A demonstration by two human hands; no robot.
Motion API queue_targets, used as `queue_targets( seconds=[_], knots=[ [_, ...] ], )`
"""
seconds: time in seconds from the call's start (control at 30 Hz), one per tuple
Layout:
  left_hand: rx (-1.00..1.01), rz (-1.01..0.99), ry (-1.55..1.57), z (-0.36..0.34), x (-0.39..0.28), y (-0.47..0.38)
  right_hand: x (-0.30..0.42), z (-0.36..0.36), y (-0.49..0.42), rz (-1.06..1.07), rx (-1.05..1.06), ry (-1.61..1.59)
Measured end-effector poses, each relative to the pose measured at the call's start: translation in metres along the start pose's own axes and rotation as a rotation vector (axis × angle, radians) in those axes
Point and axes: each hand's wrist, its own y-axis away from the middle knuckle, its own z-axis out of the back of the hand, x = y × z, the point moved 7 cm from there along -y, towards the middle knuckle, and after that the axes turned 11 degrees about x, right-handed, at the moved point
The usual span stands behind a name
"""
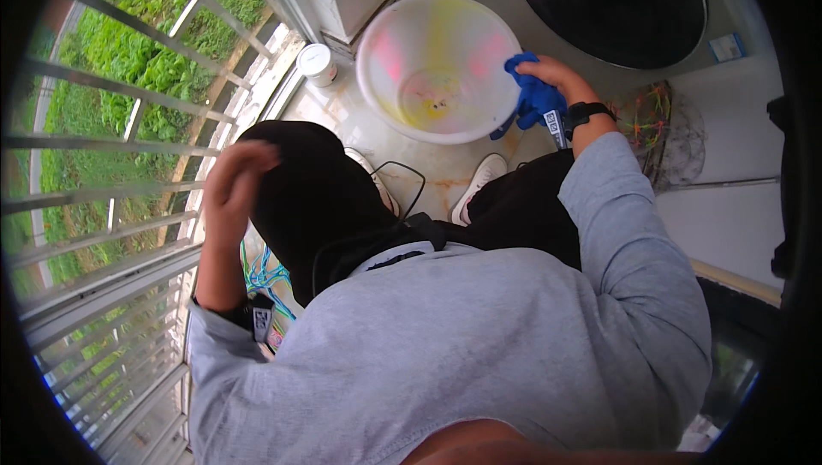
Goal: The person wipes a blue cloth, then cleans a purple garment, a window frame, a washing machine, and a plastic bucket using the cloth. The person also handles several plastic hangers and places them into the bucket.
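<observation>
My right hand [553, 76] grips a crumpled blue cloth [534, 97] at the right-hand rim of a plastic basin. That basin [384, 96] is whitish and round, with pink and yellow patches and some dark specks at its bottom. It stands on the tiled floor in front of my feet. Blurred by motion, my left hand [237, 173] is above or beside my left knee, close to the window. I see nothing held in it, and how its fingers are set is unclear.
A white lidded tub [316, 65] stands left of the basin. At the upper right is an appliance with a round dark door [616, 6]. Metal window bars [128, 83] line the left side. Blue and green cords [266, 275] lie by my left leg; tangled coloured strings [650, 119] are at right.
</observation>
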Motion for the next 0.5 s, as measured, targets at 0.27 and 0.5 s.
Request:
queue_targets(
  seconds=[0.27,0.5],
  knots=[
    [1.483,-0.188,-0.842,-0.244,0.097,-0.030,0.014,-0.001,-0.014,0.102,0.049,0.012],
    [1.761,0.018,-0.990,-0.247,0.157,-0.026,0.014,0.003,-0.014,0.106,0.000,0.253]
  ],
)
